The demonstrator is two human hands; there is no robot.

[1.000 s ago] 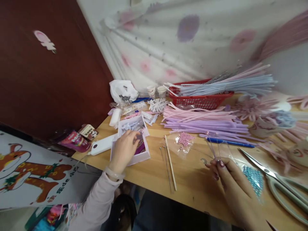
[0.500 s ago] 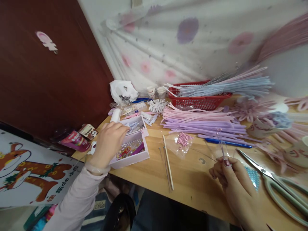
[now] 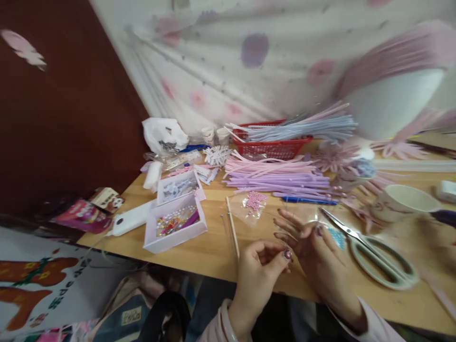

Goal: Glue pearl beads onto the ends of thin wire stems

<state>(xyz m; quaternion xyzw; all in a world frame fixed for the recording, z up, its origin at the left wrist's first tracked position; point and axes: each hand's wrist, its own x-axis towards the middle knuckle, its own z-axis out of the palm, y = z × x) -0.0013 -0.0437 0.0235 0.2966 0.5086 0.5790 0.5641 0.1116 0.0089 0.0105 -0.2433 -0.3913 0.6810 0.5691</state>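
Note:
My left hand (image 3: 261, 270) is low over the table's front edge, thumb and forefinger pinched together; whatever is between them is too small to make out. Close beside it, my right hand (image 3: 322, 259) presses its thumb against the forefinger while the other fingers stretch out to the left. Thin wires are held in it, faint and blurred, and small pink beads show beyond the fingertips. A clear bag of pink beads (image 3: 255, 201) lies just behind the hands. To the right are scissors (image 3: 370, 254) with pale green handles and a packet of blue beads (image 3: 337, 237).
A white compartment box (image 3: 174, 242) of trinkets stands at left, near a white glue gun (image 3: 131, 218). Pink and lilac fuzzy stems (image 3: 278, 180) lie before a red basket (image 3: 274, 149). A wooden stick (image 3: 232, 228), a blue pen (image 3: 309, 200) and a paper cup (image 3: 409, 202) are around.
My left hand has left the white box and come right, beside my right hand. My right hand's fingers have opened out to the left. The view has turned right.

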